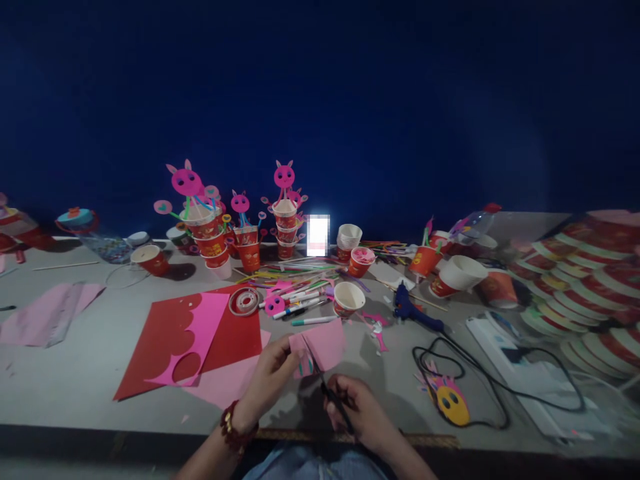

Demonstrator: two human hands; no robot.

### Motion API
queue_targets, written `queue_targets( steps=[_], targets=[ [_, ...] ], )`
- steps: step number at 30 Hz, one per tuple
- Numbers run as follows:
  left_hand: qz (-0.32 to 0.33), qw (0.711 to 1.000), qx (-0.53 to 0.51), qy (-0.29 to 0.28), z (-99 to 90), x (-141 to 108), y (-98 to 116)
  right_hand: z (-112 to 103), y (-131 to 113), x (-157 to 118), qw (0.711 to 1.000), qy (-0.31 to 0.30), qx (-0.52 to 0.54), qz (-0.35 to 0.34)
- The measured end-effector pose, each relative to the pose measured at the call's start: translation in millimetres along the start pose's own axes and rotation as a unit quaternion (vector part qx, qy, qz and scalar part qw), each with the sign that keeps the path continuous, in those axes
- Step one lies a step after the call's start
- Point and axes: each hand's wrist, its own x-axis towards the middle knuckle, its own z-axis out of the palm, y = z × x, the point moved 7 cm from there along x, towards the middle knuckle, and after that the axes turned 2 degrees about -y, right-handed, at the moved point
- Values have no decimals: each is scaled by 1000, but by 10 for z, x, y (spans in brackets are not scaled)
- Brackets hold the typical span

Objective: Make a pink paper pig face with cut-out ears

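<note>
- Pale pink paper piece [330, 341], thin and flat, held up just above the grey tabletop [390, 400], with green marks near its lower left.
- Left hand [273, 367], wearing a dark red bead bracelet [231, 430]: nearly closed, thumb and fingers pinching the paper's left edge.
- Right hand [357, 407]: fingers curled in around black-handled metal scissors [340, 405], gripping the handles.
- Paper lies between the hands and slightly beyond them, touching the left fingers; the scissors reach it from the right hand's side. How widely the blades are parted, cannot tell.
- Scissors: long axis slanting, tips up and left, away from the body, across the paper; handles toward the person's lap.
- Paper: broad part spreads rightward from the left hand, a corner pointing away toward a white-rimmed paper cup [349, 300].
- Left of the left hand: bright red sheet [135, 360]; on it, magenta paper with scalloped edge and round hole [216, 320]; another pale pink sheet [225, 385] nearer the wrist.
- Beyond the paper, white-bodied markers [300, 303] in a loose heap.
- Right of the right hand, well apart: yellow round cutout face with dark eyes [453, 403]; farther off, navy glue gun [413, 310], black cord looping nearby.
</note>
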Motion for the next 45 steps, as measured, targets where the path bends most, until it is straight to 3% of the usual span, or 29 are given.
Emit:
queue_targets(
  steps=[22,34,38,45],
  targets=[
    [10,999,30,-33,15,41,20,-67,48,64,999,25,-19,-12],
    [11,1000,-5,23,-1,-10,-81,-62,66,94,999,45,-22,-16],
    [15,999,-9,42,-41,-20,-43,-27,23,67,999,36,-25,-1],
    [20,1000,4,20,-55,24,35,89,-136,3,1000,-5,6,-19]
  ],
)
